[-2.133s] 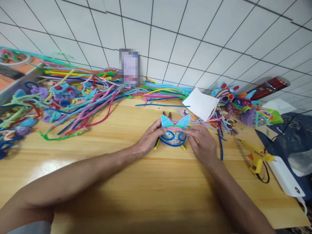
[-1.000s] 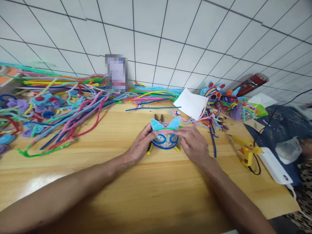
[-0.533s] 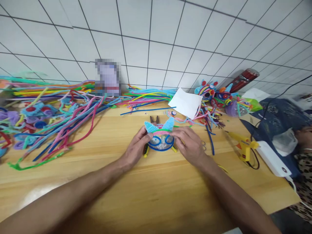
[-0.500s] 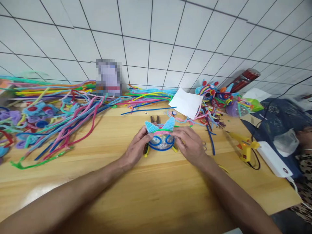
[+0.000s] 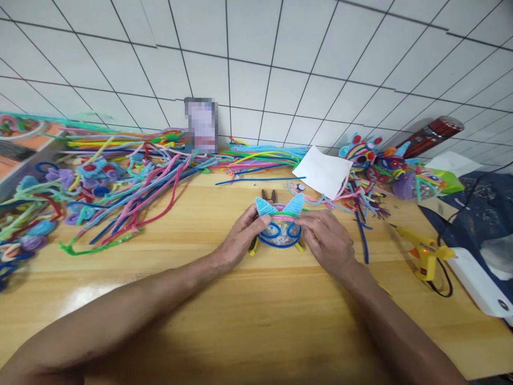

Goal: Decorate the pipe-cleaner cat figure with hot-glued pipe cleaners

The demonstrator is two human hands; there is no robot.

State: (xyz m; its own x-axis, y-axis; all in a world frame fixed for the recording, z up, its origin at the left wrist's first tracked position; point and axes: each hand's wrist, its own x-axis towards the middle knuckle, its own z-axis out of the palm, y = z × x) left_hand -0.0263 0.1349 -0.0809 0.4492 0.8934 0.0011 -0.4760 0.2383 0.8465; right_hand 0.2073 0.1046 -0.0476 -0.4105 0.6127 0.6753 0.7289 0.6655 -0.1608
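Between my hands is a clear plastic ball [image 5: 282,234] trimmed with pipe cleaners. Two light-blue pointed ears stand on its top, above pink and green bands. Dark-blue curls and a dark-blue curve decorate its front. My left hand [image 5: 240,238] grips the left side, thumb on the band by the left ear. My right hand [image 5: 331,238] pinches at the right end of the band, fingertips pressed together. Partly hidden behind and under the ball lies a pair of pliers [image 5: 269,196], with yellow-and-black handles showing at either side.
Loose pipe cleaners [image 5: 148,187] cover the table's left and back. A phone [image 5: 202,125] leans on the tiled wall. White paper [image 5: 324,171], finished pipe-cleaner figures [image 5: 363,155] and a red flask [image 5: 435,138] stand back right. A yellow glue gun [image 5: 427,254] lies right, beside a white power strip [image 5: 479,280].
The view has swung left, so everything sits further right in it and a bin shows at the far left. Both hands keep their hold on the ball, with hardly any finger movement.
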